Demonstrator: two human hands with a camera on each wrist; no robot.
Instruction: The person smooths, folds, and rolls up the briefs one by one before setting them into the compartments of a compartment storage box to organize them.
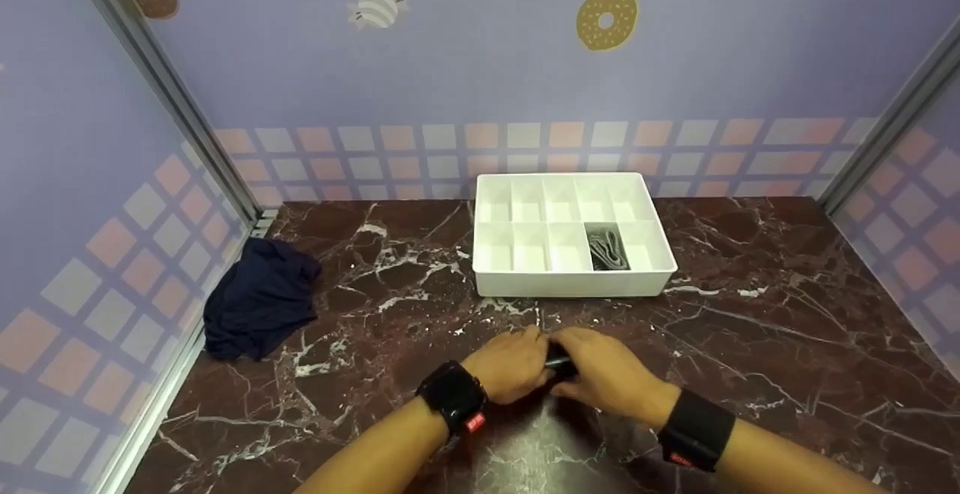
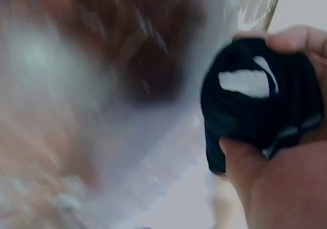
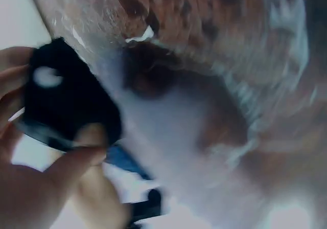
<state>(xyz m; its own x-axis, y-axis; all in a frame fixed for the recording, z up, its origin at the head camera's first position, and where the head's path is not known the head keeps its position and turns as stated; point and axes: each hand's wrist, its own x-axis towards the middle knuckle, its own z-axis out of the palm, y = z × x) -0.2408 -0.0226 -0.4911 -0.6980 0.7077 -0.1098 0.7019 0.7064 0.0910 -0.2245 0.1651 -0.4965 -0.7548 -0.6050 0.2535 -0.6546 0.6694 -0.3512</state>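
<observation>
Sock [image 1: 559,364], black, bundled small, sits between both hands just above the table [image 1: 750,344] near its front edge. Left hand [image 1: 508,365] and right hand [image 1: 611,374] meet around it, fingers curled and clamped on the fabric from both sides. Left wrist view: thumb and fingertips [image 2: 299,39] wrap the sock [image 2: 260,111]; it's a dark knit wad with light patches showing. Right wrist view: same bundle [image 3: 69,104] pinched between thumb and fingers, rest blurred.

Beyond the fingers, near: white tray [image 1: 574,284], ten compartments in two rows. Front row, second cell from the right holds a grey sock [image 1: 606,248]; the other cells show only white bottoms.

Bare marble lies between fingers and tray front wall, and wide to the right of the right hand. Well left of the left hand, a dark blue cloth [image 1: 259,295] lies crumpled against the left wall. Tray sits just short of the back wall.
</observation>
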